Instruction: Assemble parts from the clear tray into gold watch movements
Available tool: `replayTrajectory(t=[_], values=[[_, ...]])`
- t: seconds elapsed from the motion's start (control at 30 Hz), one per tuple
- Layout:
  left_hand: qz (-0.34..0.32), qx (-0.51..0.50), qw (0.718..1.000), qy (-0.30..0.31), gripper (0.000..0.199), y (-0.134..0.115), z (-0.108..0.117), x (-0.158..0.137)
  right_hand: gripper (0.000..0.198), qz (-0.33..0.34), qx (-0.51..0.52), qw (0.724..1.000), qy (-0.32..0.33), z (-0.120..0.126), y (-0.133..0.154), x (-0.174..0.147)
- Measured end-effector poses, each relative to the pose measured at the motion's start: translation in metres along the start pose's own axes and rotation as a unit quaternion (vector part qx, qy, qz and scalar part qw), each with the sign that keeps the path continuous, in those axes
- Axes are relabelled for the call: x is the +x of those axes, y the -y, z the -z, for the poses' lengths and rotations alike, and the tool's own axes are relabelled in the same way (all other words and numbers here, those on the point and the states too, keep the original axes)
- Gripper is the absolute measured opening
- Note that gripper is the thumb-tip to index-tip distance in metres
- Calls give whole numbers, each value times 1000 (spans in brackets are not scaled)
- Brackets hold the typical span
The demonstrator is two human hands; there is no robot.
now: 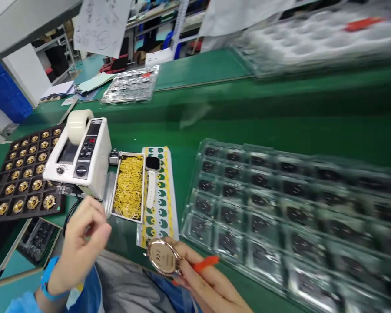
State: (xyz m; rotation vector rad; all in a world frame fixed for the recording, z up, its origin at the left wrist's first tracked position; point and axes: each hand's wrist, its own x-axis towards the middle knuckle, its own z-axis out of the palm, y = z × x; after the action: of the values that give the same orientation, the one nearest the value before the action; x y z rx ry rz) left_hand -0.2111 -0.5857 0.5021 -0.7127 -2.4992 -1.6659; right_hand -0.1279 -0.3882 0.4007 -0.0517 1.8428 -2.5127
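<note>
My right hand (208,278), at the bottom centre, grips a round watch case (163,257) with a rose-gold rim and a printed gold-toned back turned up. An orange-red strip (206,263) sticks out by the fingers of that hand. Lower left, my left hand (84,239) is raised with fingers curled towards the thumb, slightly blurred; whatever they may hold cannot be made out. It is in front of a white tape dispenser (99,152). Beyond the watch case lies a sheet of yellow and green stickers (169,204), with a white-strapped smartwatch (151,187) on it.
A box of yellow rings (128,187) stands beside the dispenser. On the left, a black tray (22,174) carries gold round parts. Clear plastic trays (247,208) with dark parts cover the right. White moulded trays (313,43) stand on the back ledge.
</note>
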Motion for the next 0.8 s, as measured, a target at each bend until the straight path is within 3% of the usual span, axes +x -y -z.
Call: replayTrajectory(t=[0.13, 0.27, 0.4, 0.8], values=[[91, -122, 981, 124, 38, 10, -28, -10, 40, -22, 32, 999, -3, -6, 2, 2], [147, -124, 965, 180, 34, 15, -43, -9, 43, -50, 86, 995, 4, -10, 0, -1], [170, -118, 959, 196, 24, 15, -45, -7, 46, -86, 117, 989, 3, -13, -1, -3], [192, -119, 957, 181, 26, 17, -46, -10, 46, -93, 100, 991, 7, -15, -7, -5]])
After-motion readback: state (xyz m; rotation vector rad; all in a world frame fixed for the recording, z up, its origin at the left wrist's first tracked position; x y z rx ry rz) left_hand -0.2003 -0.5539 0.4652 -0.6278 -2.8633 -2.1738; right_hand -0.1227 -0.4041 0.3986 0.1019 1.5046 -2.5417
